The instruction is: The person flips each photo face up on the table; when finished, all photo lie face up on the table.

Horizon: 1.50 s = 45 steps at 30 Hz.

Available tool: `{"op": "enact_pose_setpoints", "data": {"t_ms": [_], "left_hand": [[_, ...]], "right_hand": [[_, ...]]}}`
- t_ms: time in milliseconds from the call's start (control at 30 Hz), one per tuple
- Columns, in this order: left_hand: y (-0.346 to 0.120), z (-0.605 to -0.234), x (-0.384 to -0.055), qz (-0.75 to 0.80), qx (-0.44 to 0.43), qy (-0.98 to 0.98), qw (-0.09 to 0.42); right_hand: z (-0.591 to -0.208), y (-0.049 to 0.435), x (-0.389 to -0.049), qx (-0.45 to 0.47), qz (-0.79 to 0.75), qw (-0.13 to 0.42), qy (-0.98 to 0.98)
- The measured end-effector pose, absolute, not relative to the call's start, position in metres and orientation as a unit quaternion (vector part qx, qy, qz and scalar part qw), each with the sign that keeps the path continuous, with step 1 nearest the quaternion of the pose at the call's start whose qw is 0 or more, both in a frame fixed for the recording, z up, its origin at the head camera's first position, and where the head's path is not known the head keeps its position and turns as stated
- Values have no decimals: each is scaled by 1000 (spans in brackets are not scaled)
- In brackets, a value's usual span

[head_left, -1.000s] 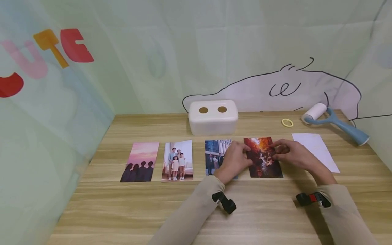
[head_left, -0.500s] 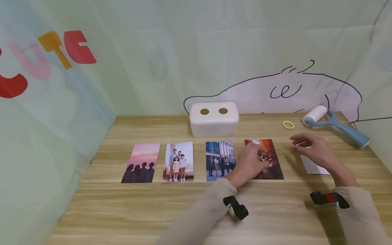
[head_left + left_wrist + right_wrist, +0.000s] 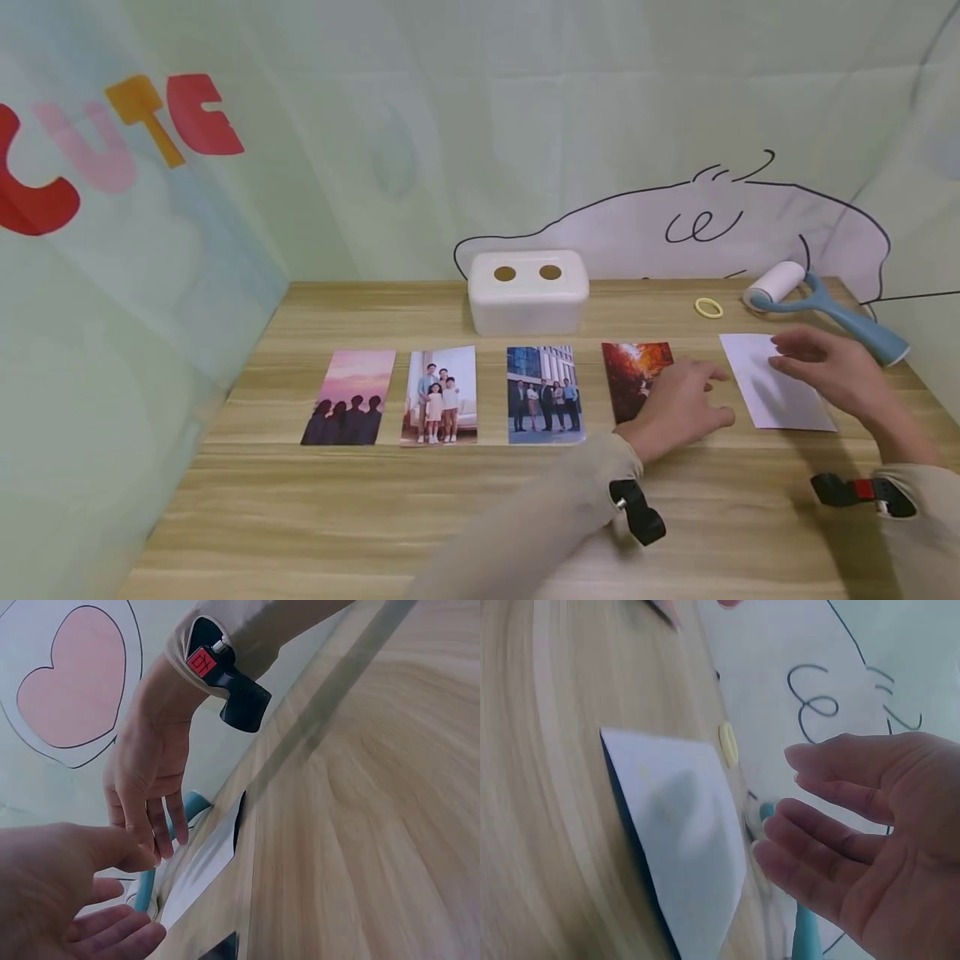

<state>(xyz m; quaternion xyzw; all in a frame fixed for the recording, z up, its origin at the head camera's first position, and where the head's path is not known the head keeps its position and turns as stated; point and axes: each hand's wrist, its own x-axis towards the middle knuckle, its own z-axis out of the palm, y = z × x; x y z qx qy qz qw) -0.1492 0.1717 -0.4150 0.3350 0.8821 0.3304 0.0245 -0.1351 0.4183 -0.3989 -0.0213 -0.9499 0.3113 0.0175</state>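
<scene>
My left hand (image 3: 682,408) hovers over the right part of the autumn-leaf photo (image 3: 630,375), hiding its lower right; its fingers are loosely spread and hold nothing. Above the right part of a white card (image 3: 772,392) hangs my right hand (image 3: 832,371), fingers relaxed, with nothing in them. In the right wrist view the card (image 3: 682,832) lies apart from that hand, its edge slightly raised from the table. Leftward in a row lie an office-group photo (image 3: 543,396), a family photo (image 3: 442,396) and a sunset silhouette photo (image 3: 351,396).
Behind the photos stands a white box (image 3: 528,296) with two round holes on top. A yellow ring (image 3: 708,308) and a blue-handled lint roller (image 3: 832,308) lie at the back right. Printed cloth walls border the wooden table (image 3: 375,517).
Both hands have moved right. The right hand let go of the autumn photo's edge and now hangs over the white card. The left hand slid across the autumn photo, uncovering the office-group photo.
</scene>
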Motion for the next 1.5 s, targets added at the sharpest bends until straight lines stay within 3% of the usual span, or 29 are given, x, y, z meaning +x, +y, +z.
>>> {"op": "enact_pose_setpoints", "data": {"t_ms": [633,1500], "left_hand": [[226,-430,-153,212,362,907,25],[245,-445,-147,114,313,942,-44]], "right_hand": [[-422,453,-124,-101,318,-16,-943],[-430,457,-121,-119,334,-15,-935]]}}
